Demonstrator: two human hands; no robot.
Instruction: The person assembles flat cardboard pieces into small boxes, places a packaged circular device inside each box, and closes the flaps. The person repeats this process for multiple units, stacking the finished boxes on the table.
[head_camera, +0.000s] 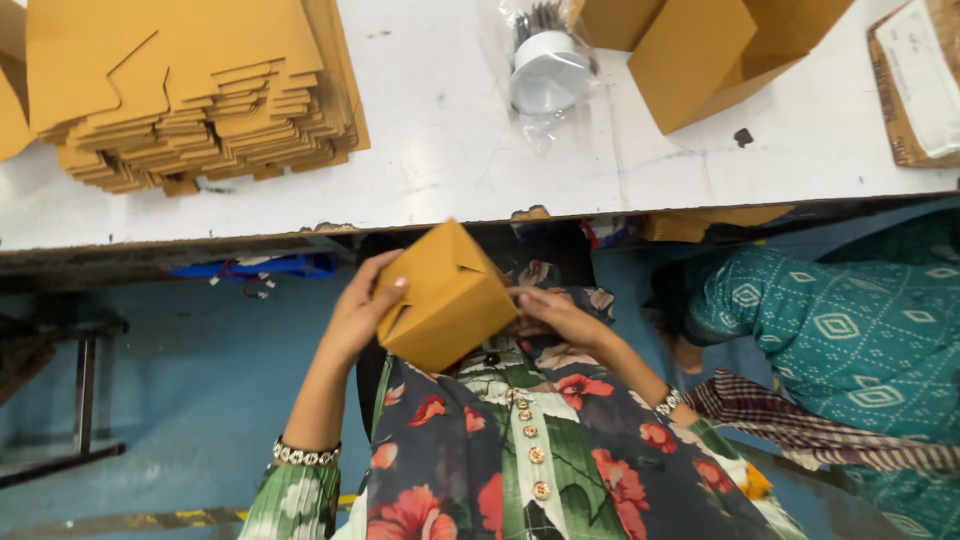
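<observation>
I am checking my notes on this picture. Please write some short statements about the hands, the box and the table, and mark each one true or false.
1. Both hands hold one small brown cardboard box. True: left hand and right hand are on its sides.
2. The box rests on the white table. False: it is held below the table edge, above the lap.
3. A stack of flat cardboard blanks lies on the table. True.
4. The white round item in clear plastic is in the right hand. False: it lies on the table.

Worn white desk over a blue floor

The desk (440, 150) is showing scuffs and a chipped front edge; a dark metal frame (85, 400) is standing on the blue floor (190, 380).
</observation>
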